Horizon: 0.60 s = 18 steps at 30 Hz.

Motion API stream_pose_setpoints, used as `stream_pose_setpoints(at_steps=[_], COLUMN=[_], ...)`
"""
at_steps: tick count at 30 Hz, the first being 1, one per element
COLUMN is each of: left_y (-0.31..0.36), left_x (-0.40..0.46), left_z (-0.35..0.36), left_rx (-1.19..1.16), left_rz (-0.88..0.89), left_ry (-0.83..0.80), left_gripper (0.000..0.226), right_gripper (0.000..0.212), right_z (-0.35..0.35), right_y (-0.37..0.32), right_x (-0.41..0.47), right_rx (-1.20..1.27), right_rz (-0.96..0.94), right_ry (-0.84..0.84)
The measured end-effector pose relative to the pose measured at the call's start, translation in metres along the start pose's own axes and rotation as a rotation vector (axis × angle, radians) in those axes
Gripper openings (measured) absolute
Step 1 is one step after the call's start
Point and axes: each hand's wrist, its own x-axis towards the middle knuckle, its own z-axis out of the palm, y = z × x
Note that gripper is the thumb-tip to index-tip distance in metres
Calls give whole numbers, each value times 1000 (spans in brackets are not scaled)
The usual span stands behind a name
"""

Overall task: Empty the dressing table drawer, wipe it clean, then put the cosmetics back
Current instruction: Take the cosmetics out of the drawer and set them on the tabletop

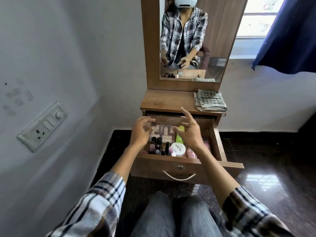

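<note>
drawer: your drawer [172, 162] is pulled well out toward your knees and still packed, so emptying looks barely begun, I'd say.
left hand: your left hand [141, 132] hovers over the drawer's left-back part, fingers spread and loosely bent, holding nothing; blurred, so contact unclear.
right hand: your right hand [189, 132] hovers over the middle-right, fingers splayed, nothing gripped; it sits in front of the green bottle [180, 134], touching or not, cannot tell.
cosmetics: dark nail polish bottles [158, 145] stand upright at front left, white jar [178, 149] beside them at front centre, pink tubes [191, 153] front right, pale row of small items at the back.
cloth: checked cloth [210, 100] lies folded on the table's right end, likely parked for the wipe.
open room: bare table top [164, 100] left of the cloth, good landing spot for what you lift out.
edges: drawer walls hem items in; lift straight up, back row sits close under the table's lip.
</note>
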Motion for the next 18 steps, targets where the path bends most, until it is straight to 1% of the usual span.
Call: stream_pose_setpoints(at_steps=[4,7,9,11,14,18], left_y=[-21,-38,-46,-50,-52,-56], left_x=[18,29,34,35,34,28], left_z=[6,7,7,6,7,10], left_rx=[160,302,417,507,591,638], left_rz=[-7,3,17,23,26,101], left_ry=[-173,-311,-395,-465,-483,-437], left_gripper=[32,39,44,45,44,40], right_gripper=[80,84,80,69,57,42], right_z=[29,44,54,62,71,76], right_y=[14,25,33,40,45,49], right_x=[22,36,45,53,57,55], right_rx=[-203,-357,-487,-587,-679,-726], right_rz=[68,110,102,108,89,45], right_ry=[-167,-360,-481,-577,-636,-609])
